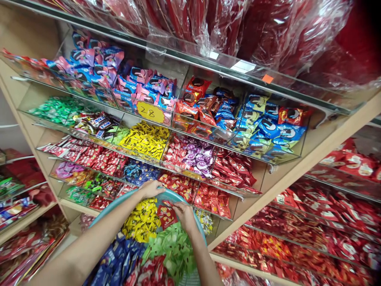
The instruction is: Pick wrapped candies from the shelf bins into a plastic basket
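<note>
A round teal basket [110, 207] sits low in front of me, filled with yellow, green, blue and red wrapped sweets. My left hand [151, 188] grips its far rim, fingers curled over the edge. Inside the basket, my right hand [184, 214] pinches a small red sweet packet [166, 214] that lies among the red ones, beside the pile of green sweets [175, 246].
Slanted clear-fronted shelf bins [166, 131] rise behind the basket, holding yellow, purple, red and green sweets and blue and red biscuit packs. A yellow price tag reading 28 [150, 113] hangs mid-shelf. Red plastic-wrapped goods hang above; more red packets fill the shelves on the right and left.
</note>
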Demonstrator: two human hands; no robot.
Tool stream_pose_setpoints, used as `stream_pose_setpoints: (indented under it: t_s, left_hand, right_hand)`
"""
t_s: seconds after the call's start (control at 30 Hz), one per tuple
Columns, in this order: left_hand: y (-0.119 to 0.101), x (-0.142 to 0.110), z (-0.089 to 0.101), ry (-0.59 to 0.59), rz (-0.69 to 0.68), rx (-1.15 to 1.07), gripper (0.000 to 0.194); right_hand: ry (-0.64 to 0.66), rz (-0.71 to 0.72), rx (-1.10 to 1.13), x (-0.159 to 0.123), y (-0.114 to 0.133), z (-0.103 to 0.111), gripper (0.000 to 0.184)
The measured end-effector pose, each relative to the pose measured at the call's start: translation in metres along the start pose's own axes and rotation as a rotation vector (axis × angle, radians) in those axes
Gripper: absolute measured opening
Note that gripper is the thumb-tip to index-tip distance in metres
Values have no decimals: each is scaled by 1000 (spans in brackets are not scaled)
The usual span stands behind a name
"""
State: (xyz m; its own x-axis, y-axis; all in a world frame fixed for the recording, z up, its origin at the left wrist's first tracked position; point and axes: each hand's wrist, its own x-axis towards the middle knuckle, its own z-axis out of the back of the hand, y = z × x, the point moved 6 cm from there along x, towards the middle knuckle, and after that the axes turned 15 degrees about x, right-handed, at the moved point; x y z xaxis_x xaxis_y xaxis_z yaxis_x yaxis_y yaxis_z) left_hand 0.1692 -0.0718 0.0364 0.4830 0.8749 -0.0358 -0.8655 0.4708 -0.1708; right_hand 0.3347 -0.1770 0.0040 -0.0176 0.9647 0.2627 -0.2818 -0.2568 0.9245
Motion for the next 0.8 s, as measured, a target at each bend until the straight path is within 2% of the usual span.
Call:
stream_pose_setpoints:
  t_s: [0.23,0.43,0.53,0.63,0.73,0.8]
  left_hand:
    - [0,1,-2,18,-12,33,42]
    - [1,0,-2,19,-14,33,43]
    - [2,1,-2,18,4,33,42]
    - [2,1,-2,22,14,21,42]
    - [3,2,-3,17,9,4,43]
    - [3,2,-3,12,5,-2,42]
  right_hand:
    - [111,35,-202,-7,-10,-11,29]
    - [193,29,-305,-12,1,-18,48]
    - [137,29,-355,-9,13,-13,46]
    - [30,23,-423,4,26,1,38]
    - [-54,-119,-601,26,31,22,35]
    - [-66,-235,-700,41,28,33,33]
